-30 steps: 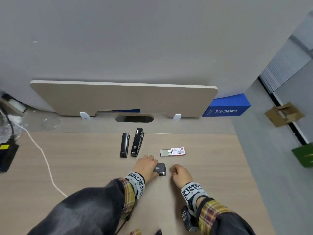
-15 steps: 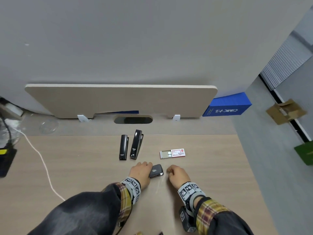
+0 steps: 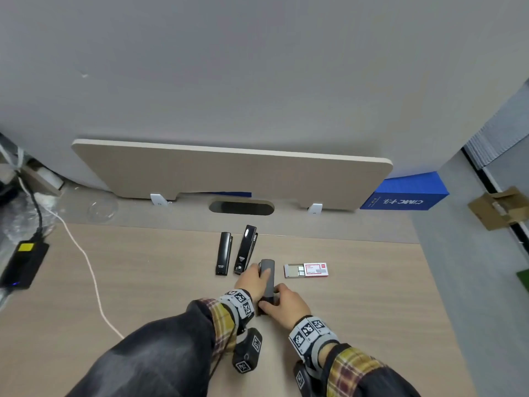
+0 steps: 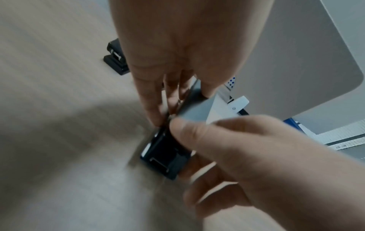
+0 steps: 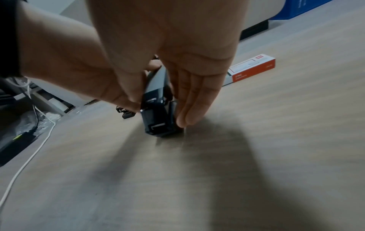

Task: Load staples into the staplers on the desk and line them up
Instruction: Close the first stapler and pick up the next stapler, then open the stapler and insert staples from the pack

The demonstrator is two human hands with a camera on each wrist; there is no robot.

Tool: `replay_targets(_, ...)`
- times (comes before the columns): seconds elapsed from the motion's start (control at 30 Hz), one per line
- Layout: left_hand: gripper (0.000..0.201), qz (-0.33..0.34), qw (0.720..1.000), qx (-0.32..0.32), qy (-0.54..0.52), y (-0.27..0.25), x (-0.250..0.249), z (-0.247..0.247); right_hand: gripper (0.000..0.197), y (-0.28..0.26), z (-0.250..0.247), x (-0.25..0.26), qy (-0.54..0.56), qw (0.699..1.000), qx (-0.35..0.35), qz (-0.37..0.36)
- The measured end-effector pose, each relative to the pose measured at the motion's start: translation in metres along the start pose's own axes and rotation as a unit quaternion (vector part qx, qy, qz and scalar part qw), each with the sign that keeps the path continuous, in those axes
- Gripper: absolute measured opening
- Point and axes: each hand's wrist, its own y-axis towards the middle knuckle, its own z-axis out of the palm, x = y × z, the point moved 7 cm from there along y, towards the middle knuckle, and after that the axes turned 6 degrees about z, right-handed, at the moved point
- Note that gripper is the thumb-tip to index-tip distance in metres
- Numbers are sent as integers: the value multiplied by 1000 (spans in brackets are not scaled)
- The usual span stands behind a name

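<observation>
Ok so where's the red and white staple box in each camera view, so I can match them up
Head: staple box right of centre, lying on the desk just right of the grey stapler.
Left wrist: not visible.
Right wrist: staple box upper right, behind the hand.
Shared landmark: the grey stapler.

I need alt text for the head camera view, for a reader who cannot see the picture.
Two hands hold a grey stapler on a wooden desk: the left hand grips its front, the right hand its rear end. Two black staplers lie side by side just behind, and an open staple box lies to the right.
</observation>
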Motion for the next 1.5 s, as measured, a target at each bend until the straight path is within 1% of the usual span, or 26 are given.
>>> replay_targets(0.07, 30, 23, 999, -18, -28, 2, -4, -14, 49, 6, -1, 5, -10, 999, -15, 26)
replay_targets(0.1, 25, 35, 999, -31, -25, 2, -6, -22, 47, 8, -2, 9, -11, 999, -18, 32)
replay_targets(0.2, 16, 56, 992, -104, 33, 2, -10, -55, 44, 16, -5, 23, -17, 999, -30, 38)
replay_targets(0.27, 12, 55, 986, -151, 41, 3, -10, -74, 44, 21, -12, 31, -24, 997, -52, 44)
replay_targets(0.33, 17, 63, 982, -174, 50, 6, -11, -84, 44, 28, -21, 37, -23, 995, -77, 52)
replay_targets(0.47, 40, 88, 975, -178, 97, 19, -16, -87, 45, 45, -35, 48, -15, 994, -101, 49)
replay_targets(0.57, 52, 87, 978, -161, 102, 30, -17, -82, 44, 55, -41, 51, -19, 993, -111, 40)
replay_targets(0.7, 67, 82, 981, -122, 125, 43, -17, -70, 39, 59, -47, 44, 0, 994, -111, 17)
replay_targets(0.8, 71, 74, 982, -105, 138, 47, -14, -66, 36, 54, -49, 30, -15, 994, -107, 4)
replay_targets(0.87, 69, 72, 983, -98, 137, 46, -11, -64, 36, 49, -46, 20, -20, 995, -94, 0)
replay_targets(0.97, 57, 67, 985, -80, 138, 37, -6, -60, 35, 42, -40, 8, -19, 997, -78, -2)
replay_targets(1.1, 39, 63, 982, -66, 168, 7, 13, -54, 33, 31, -31, -2, -14, 998, -68, 3)
replay_targets(1.2, 28, 62, 978, -49, 193, -15, 32, -47, 27, 22, -24, -6, -20, 998, -62, 2)
replay_targets(1.3, 22, 89, 972, -12, 219, -33, 40, -40, 19, 11, -18, -6, -22, 998, -61, -11)
replay_targets(1.4, 25, 139, 958, 57, 243, -45, 35, -28, 17, 1, -13, -8, -25, 998, -53, -23)
replay_targets(1.43, 26, 157, 953, 76, 249, -48, 31, -23, 19, -3, -11, -8, -31, 998, -48, -33)
replay_targets(1.5, 27, 186, 945, 88, 254, -54, 22, -13, 31, -11, -3, -7, -62, 995, -22, -69)
